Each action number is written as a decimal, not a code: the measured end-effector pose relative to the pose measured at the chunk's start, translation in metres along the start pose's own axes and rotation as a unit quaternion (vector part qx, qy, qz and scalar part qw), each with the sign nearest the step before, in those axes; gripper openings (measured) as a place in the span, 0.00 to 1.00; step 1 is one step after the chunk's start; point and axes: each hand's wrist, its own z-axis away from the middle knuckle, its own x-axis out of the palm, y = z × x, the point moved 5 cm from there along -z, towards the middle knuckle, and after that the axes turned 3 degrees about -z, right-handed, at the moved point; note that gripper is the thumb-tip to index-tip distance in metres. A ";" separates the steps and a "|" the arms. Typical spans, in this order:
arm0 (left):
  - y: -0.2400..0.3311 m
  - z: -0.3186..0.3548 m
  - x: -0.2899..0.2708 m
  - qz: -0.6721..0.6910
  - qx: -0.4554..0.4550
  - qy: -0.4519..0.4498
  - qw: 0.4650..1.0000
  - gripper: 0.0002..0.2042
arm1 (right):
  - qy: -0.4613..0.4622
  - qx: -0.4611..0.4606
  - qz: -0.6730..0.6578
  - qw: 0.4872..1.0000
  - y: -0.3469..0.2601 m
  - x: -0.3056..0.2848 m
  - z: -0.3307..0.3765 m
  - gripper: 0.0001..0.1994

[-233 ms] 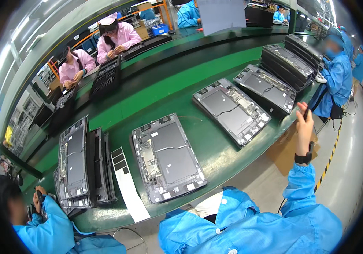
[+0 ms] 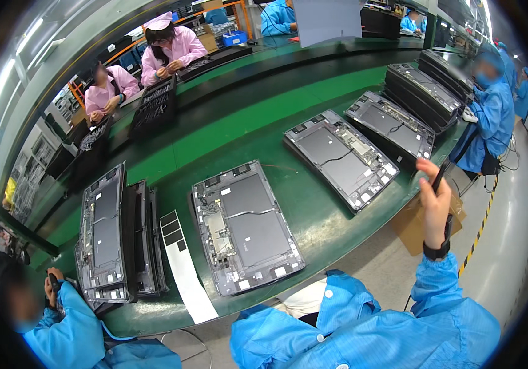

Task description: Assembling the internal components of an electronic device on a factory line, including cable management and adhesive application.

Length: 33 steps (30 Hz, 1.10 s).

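My right hand (image 2: 434, 200) is raised off the right front edge of the green table, with a dark band on its wrist. Its fingers are bent around a slim black pen-like tool (image 2: 440, 176) that points upward. Nearest to it lie an opened tablet-like device (image 2: 341, 158), screenless side up with its battery and circuit board bare, and a second such device (image 2: 393, 123) on a stack. Directly before me rests another opened device (image 2: 248, 221), a pale cable crossing its battery. My left hand is out of the picture.
A white strip with black squares (image 2: 190, 277) lies beside a leaning stack of opened devices (image 2: 101, 234). Taller stacks (image 2: 420, 92) stand at the far right. A co-worker in blue (image 2: 67, 326) sits at left, another (image 2: 485, 117) at right. A cardboard box (image 2: 420, 227) is below the table edge.
My right hand has shifted slightly left and down, its fingers now more curled, with the black tool showing more. The whole view has shifted a little.
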 end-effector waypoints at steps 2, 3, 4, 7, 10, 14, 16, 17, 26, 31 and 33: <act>-0.003 0.019 0.012 0.013 -0.012 -0.052 0.999 0.18 | -0.062 0.052 -0.060 0.995 -0.017 0.035 0.018 0.11; -0.005 0.026 0.015 0.020 -0.014 -0.080 0.997 0.18 | -0.084 0.076 -0.116 0.987 -0.019 0.047 0.026 0.11; -0.010 0.034 0.017 0.027 -0.013 -0.105 0.994 0.18 | -0.098 0.068 -0.139 0.983 -0.022 0.059 0.031 0.13; -0.017 0.061 0.026 0.028 -0.026 -0.186 0.982 0.17 | -0.233 0.121 -0.272 0.926 -0.054 0.099 0.048 0.20; -0.024 0.090 0.038 0.027 -0.048 -0.257 0.965 0.17 | -0.382 0.139 -0.318 0.856 -0.045 0.141 0.055 0.36; -0.053 0.134 0.056 0.033 -0.084 -0.338 0.937 0.17 | -0.580 0.261 -0.280 0.719 -0.048 0.171 0.061 0.17; -0.066 0.158 0.067 0.051 -0.116 -0.372 0.920 0.17 | -0.638 0.251 -0.233 0.690 -0.059 0.202 0.050 0.06; -0.057 0.163 0.072 0.066 -0.136 -0.387 0.910 0.17 | -0.672 0.145 -0.236 0.687 -0.068 0.210 0.051 0.06; -0.117 0.159 0.074 -0.222 -0.386 -0.229 0.866 0.17 | -0.701 0.202 -0.181 0.659 -0.059 0.252 0.051 0.13; -0.113 0.165 0.076 -0.230 -0.398 -0.272 0.845 0.13 | -0.660 0.076 -0.147 0.733 -0.046 0.247 0.047 0.11; -0.112 0.162 0.075 -0.220 -0.401 -0.281 0.844 0.13 | -0.648 0.079 -0.161 0.740 -0.049 0.238 0.050 0.11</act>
